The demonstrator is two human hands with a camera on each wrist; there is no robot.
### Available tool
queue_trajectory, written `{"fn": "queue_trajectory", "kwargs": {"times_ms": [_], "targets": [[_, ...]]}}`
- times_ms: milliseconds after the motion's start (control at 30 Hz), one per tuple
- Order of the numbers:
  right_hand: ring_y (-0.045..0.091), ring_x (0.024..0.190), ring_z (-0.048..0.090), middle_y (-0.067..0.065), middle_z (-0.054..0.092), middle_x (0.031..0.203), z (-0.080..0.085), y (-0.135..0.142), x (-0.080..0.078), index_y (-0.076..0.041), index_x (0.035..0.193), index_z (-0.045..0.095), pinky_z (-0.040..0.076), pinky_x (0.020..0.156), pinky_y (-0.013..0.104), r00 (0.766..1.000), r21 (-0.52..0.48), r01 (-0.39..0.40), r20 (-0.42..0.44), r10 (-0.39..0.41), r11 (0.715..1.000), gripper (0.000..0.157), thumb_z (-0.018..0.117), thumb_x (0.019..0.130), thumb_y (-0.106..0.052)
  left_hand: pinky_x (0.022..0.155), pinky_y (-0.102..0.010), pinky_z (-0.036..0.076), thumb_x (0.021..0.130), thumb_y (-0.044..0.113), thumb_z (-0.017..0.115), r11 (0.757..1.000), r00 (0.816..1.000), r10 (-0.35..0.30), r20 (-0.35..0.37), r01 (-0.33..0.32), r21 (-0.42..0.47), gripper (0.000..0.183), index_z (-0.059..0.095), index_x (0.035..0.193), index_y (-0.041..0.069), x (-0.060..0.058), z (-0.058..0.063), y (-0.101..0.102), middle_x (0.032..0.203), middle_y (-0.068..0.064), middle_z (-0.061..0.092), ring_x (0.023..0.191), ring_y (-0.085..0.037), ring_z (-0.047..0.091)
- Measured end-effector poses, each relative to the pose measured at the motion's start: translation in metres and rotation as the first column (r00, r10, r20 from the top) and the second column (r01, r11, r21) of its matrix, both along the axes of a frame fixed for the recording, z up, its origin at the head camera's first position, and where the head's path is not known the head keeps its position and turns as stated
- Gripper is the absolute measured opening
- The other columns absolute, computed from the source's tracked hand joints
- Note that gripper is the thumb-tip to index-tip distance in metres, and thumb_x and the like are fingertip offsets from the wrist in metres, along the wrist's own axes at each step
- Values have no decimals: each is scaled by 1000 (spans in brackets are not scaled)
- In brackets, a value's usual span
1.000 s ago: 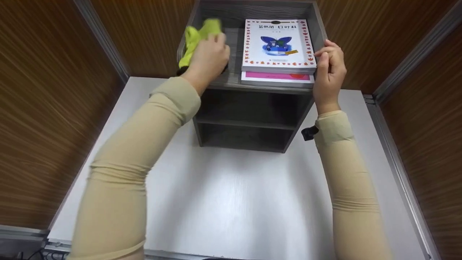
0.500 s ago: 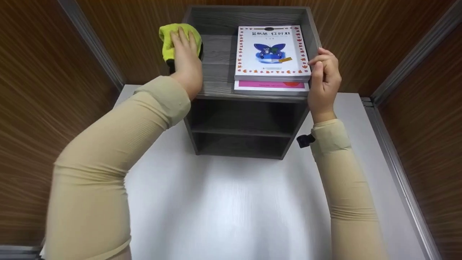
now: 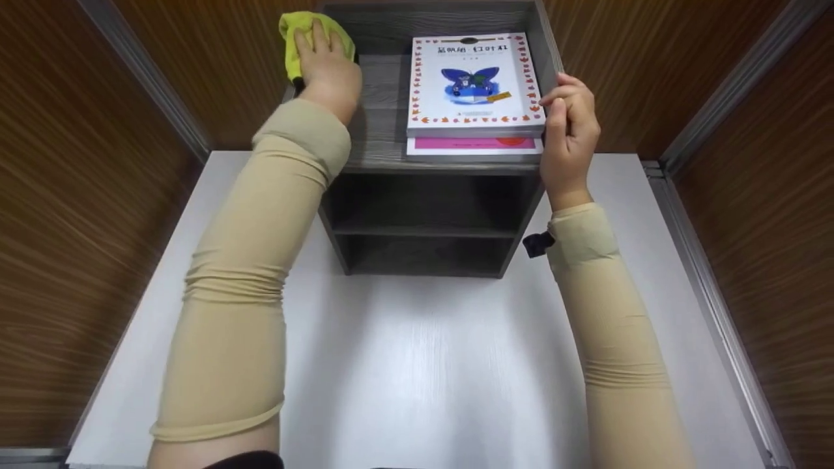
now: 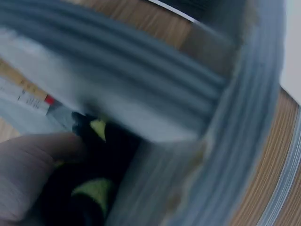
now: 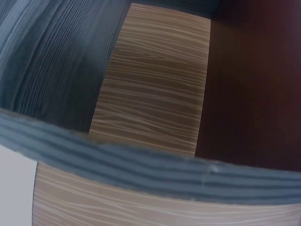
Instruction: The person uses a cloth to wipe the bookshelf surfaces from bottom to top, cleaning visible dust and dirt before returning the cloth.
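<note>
A grey wood-grain shelf unit (image 3: 417,168) stands upright, its top an open tray with raised sides. My left hand (image 3: 329,75) holds a yellow-green cloth (image 3: 293,55) over the left side of that top, fingers spread across it. Black parts of the cloth (image 4: 96,193) show beside my thumb in the left wrist view, which is blurred. My right hand (image 3: 572,133) grips the rim of the right side, fingers bent over it beside the books. In the right wrist view the rim (image 5: 141,167) crosses the picture and the hand is out of sight.
Stacked on the right of the tray are a white book with a butterfly cover (image 3: 474,78) and a pink-and-white book (image 3: 449,143) under it. Below are two open compartments. The unit stands on a white table (image 3: 423,365) between brown wood-grain walls (image 3: 736,111).
My left hand has gone from inside the left of the tray to its left side, taking the cloth along, and its fingers have spread. The right hand keeps its grip. The view has shifted slightly.
</note>
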State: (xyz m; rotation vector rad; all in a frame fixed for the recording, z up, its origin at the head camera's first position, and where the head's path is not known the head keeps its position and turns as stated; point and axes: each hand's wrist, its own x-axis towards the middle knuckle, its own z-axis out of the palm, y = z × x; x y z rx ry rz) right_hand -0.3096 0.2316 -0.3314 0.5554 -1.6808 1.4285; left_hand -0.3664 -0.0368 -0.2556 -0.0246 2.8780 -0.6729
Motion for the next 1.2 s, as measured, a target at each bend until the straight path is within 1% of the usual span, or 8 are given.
{"fn": "queue_trajectory", "kwargs": {"times_ms": [133,267,433,600,767,1000,1100,1200], "targets": [[17,115,49,19,57,91,2,-3,2,17,79,52,31,103,31,1000,-7,-6,0,6,1000,25,42,87,-4,107,-59,-2,101,20,24,994,994,-101,38,103,-37,50,22,144,-5,30,8,-2,150,-29,-8,136,-45,-11],[18,115,49,8,59,88,4,-2,7,17,79,52,32,102,31,1000,-9,-6,-2,6,1000,25,42,87,-4,107,-58,4,102,22,23,979,984,-163,68,170,-115,50,21,146,0,67,1,-7,149,-29,-10,135,-49,-5],[20,113,50,-9,56,87,9,0,8,19,78,51,32,103,32,1000,-12,-8,-26,8,1000,25,41,86,-2,106,-60,9,101,20,30,968,977,-213,19,214,-133,45,37,142,3,83,-3,-15,151,-27,-1,134,-52,1],[18,115,49,8,59,89,5,1,2,18,80,52,31,103,32,1000,5,0,-11,0,1000,24,41,87,-3,108,-56,3,102,24,24,931,975,-191,117,217,-293,48,32,143,1,65,-9,-6,149,-30,-4,134,-51,-6],[17,117,48,27,55,97,-2,-3,-2,15,82,53,31,103,32,1000,13,-1,12,1,1000,23,41,87,-4,107,-57,9,104,25,15,945,992,-5,127,46,-323,50,14,148,1,35,-8,3,148,-29,-12,131,-55,-4],[15,116,48,24,56,96,-3,-5,2,14,81,54,31,103,30,999,-10,-1,47,2,1000,23,41,87,-4,107,-58,9,104,28,12,939,993,118,25,-103,-328,51,8,148,3,-17,-28,1,148,-24,-20,128,-59,-9],[17,116,48,18,58,93,-2,-3,1,15,80,53,31,103,31,1000,3,4,18,-4,1000,23,41,87,-3,106,-59,10,104,28,11,930,994,107,13,-95,-354,52,7,147,0,-26,-34,3,148,-26,-17,128,-61,-7],[17,116,49,4,59,91,0,0,-1,16,80,52,31,103,32,1000,18,10,-5,-10,1000,23,41,87,-3,106,-58,13,104,24,12,937,997,75,6,-68,-343,51,10,146,-4,-19,-30,9,149,-28,-8,128,-60,-2]]}}
